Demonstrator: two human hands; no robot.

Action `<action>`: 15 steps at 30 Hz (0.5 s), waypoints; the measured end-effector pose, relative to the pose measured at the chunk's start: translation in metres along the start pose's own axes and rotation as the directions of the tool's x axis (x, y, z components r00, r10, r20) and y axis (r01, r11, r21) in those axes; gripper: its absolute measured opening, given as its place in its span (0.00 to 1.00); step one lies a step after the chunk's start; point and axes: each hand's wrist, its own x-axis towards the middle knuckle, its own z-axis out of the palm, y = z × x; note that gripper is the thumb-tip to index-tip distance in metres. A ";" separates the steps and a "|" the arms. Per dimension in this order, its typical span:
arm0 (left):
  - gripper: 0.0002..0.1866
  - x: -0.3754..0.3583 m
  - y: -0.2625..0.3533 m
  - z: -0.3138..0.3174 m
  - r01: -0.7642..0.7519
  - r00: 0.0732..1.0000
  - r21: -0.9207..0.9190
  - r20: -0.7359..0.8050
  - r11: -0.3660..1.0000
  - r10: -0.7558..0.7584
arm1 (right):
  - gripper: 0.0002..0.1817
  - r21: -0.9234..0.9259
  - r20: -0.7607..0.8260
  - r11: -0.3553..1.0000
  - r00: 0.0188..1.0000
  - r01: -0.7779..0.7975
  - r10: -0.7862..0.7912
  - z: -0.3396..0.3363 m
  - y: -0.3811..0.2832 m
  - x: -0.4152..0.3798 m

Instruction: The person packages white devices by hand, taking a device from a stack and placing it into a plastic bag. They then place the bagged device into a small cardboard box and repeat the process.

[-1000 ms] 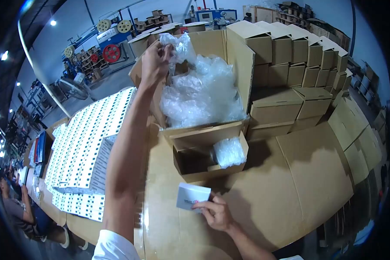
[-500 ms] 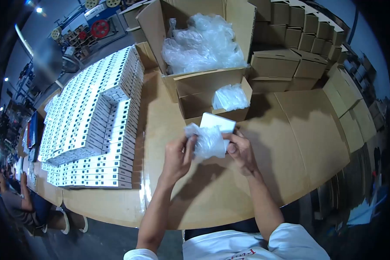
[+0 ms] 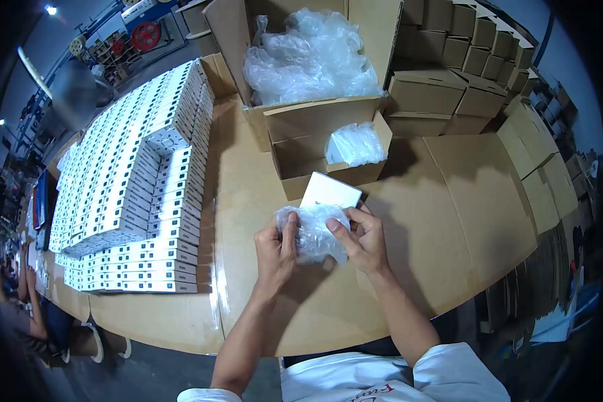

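A white box is tilted above the table, its lower part inside a clear plastic bag. My left hand is closed on the bag's left edge, thumb on top. On the other side, my right hand grips the box's right edge together with the bag, its thumb lying on the plastic. Just beyond them stands a small open carton, with a plastic-wrapped white box in its right part.
A large open carton full of clear bags stands at the back. Stacked white boxes cover the left. Brown cartons are piled at the back right. A co-worker is at far left.
My hands and the bag have come slightly lower and nearer. My right thumb has moved onto the plastic, and more of the white box's face shows. The whole view has shifted a little.
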 end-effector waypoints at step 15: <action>0.31 0.021 0.027 -0.038 -0.667 0.742 0.296 0.347 0.683 0.574 | 0.19 0.498 0.031 0.702 0.819 -0.509 0.573 -0.002 0.011 -0.002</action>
